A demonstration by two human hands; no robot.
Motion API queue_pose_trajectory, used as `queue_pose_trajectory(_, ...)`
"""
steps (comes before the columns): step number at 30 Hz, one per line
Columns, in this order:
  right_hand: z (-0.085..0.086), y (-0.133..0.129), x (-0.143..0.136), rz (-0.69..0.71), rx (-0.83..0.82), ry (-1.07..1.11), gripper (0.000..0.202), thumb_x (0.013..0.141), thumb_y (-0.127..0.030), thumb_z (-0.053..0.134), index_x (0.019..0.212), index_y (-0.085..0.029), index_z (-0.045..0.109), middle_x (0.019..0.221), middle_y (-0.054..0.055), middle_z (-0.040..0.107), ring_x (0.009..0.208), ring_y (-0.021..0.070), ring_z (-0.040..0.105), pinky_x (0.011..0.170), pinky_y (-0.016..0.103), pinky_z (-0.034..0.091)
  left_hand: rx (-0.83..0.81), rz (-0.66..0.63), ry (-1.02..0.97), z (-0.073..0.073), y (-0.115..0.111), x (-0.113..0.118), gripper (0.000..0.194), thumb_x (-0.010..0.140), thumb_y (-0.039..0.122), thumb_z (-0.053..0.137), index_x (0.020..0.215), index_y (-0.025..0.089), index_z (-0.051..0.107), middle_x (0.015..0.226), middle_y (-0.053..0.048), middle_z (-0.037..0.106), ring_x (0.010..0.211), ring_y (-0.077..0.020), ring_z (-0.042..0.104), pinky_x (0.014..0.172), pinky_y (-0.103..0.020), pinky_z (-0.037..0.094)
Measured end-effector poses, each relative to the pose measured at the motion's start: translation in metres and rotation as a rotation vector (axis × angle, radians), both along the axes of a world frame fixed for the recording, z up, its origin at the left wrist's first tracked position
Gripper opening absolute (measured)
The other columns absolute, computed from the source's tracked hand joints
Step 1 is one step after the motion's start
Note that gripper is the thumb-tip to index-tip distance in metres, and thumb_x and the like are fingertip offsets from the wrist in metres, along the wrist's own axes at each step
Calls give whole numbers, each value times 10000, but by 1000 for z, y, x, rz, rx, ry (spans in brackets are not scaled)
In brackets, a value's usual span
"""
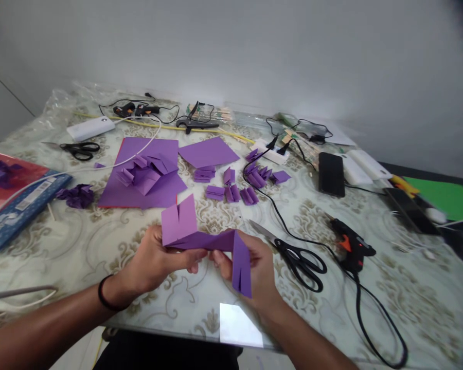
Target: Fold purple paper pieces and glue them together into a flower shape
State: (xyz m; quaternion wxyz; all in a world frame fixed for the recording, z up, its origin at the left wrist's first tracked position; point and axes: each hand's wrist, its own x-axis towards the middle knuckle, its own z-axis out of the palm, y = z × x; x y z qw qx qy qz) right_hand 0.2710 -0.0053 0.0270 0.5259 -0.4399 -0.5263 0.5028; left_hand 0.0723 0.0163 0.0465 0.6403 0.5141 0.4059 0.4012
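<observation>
A folded purple paper strip (214,240) is stretched between my hands above the near part of the table. Its two ends are bent up or down and each carries a slit. My left hand (160,259) grips the left part, thumb along the lower edge. With the fingers behind the paper, my right hand (254,262) pinches the right part. Beyond them lie purple paper sheets (116,192), cut paper pieces (144,172) and several small folded purple bundles (215,192). Black-handled scissors (299,259) rest just right of my right hand.
A black glue gun (351,246) with a looping cord lies at the right. A power strip (270,151), phone (331,174) and green sheet (440,203) are behind it. Second scissors (81,150), crumpled purple paper (76,196) and a blue packet (27,205) sit left.
</observation>
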Motion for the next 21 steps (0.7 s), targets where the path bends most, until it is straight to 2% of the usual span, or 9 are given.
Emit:
queue_pose_trajectory(6,10,10,9,-145,93,56,230,774,-334,924,746,-227,723,658,-7,676,564,145,593,550,279,481,11,93,-37,-5,6,-8,252,821,261,871,609,187,758,577,-2,714,523,-133,624,562,-259,526)
queue_pose_trajectory(11,8,12,10,-157,65,66,314,802,-462,909,784,-219,710,656,-8,639,558,145,573,533,282,466,-14,141,-88,-9,7,-5,247,821,248,865,618,185,741,581,4,708,529,-133,618,558,-265,510)
queue_pose_trajectory(15,2,11,7,-114,45,92,307,849,-483,863,821,-218,709,654,-16,607,569,148,567,539,281,465,15,101,-83,-10,6,-1,225,859,247,836,664,178,749,628,-11,737,608,-151,676,626,-264,555)
queue_pose_trajectory(18,2,10,0,-37,5,116,287,801,-412,914,796,-221,699,634,-30,598,556,139,554,535,267,454,31,43,-89,-5,6,4,194,859,261,820,702,180,738,686,-21,759,666,-172,715,677,-281,598)
queue_pose_trajectory(21,4,8,-6,17,-30,133,325,735,-375,961,750,-222,675,596,-49,569,542,131,535,548,265,459,51,25,-88,0,6,8,200,833,270,811,694,185,695,710,-25,754,671,-179,719,665,-284,605)
